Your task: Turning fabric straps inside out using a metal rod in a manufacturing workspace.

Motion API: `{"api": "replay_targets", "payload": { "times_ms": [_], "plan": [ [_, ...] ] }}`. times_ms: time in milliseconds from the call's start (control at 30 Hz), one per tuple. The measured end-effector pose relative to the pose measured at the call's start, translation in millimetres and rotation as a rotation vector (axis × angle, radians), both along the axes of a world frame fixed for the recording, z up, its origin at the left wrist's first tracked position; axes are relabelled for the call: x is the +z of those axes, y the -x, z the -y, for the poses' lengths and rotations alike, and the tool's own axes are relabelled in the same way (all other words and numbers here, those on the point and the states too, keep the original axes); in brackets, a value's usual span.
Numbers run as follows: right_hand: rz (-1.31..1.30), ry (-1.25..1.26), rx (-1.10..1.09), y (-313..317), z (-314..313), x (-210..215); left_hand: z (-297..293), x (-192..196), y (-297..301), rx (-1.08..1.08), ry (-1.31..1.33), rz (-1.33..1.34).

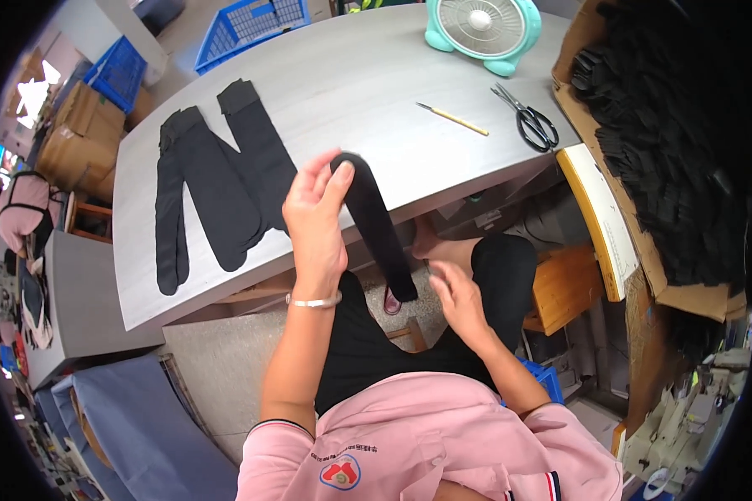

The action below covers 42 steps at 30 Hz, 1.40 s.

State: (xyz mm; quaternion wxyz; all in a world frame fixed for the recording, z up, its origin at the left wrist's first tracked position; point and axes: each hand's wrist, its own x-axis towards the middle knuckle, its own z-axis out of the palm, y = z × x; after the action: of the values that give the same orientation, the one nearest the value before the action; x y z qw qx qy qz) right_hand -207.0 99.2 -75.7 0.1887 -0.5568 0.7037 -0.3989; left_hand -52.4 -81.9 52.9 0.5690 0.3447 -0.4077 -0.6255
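My left hand (319, 196) is raised over the table's near edge, its thumb and fingers closed on the upper end of a long black sock (376, 221). The narrow sock hangs down in front of my knees, its lower end just left of my right hand (459, 302). That hand holds nothing I can see; its fingers are half bent and apart. To the left, several similar black socks (205, 179) lie flat on the grey table (351, 63), cuffs toward the far side and rounded ends toward me. Some of them overlap.
Black-handled scissors (533, 125) and a thin yellow-handled tool (453, 118) lie on the table's right. Behind them stands a mint-green fan (482, 33). An open cardboard box (570, 71) of black pieces is at right, beside a yellow-edged white board (603, 221). A blue crate (246, 37) stands beyond the table.
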Motion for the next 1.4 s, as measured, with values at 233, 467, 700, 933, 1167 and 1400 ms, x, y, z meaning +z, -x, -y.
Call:
{"api": "replay_targets", "payload": {
  "times_ms": [233, 467, 700, 933, 1167, 1400],
  "plan": [
    [0.284, 0.351, 0.075, -36, 42, 139, -74, 1, -23, -0.091, -0.112, -0.147],
    [0.923, 0.114, 0.362, -30, 34, 144, -114, 12, -43, -0.303, -0.063, -0.094],
    [1.004, 0.127, 0.613, -34, 10, 146, -122, 8, -59, -0.469, -0.125, -0.232],
    [0.86, 0.134, 0.505, -42, 1, 153, -124, 7, -54, -0.391, -0.003, -0.16],
    [0.925, 0.158, 0.387, -28, 20, 132, -114, -12, -55, -0.47, -0.055, -0.177],
    [0.891, 0.216, 0.278, -36, 46, 104, -95, -35, -29, -0.408, -0.131, -0.289]
  ]
}}
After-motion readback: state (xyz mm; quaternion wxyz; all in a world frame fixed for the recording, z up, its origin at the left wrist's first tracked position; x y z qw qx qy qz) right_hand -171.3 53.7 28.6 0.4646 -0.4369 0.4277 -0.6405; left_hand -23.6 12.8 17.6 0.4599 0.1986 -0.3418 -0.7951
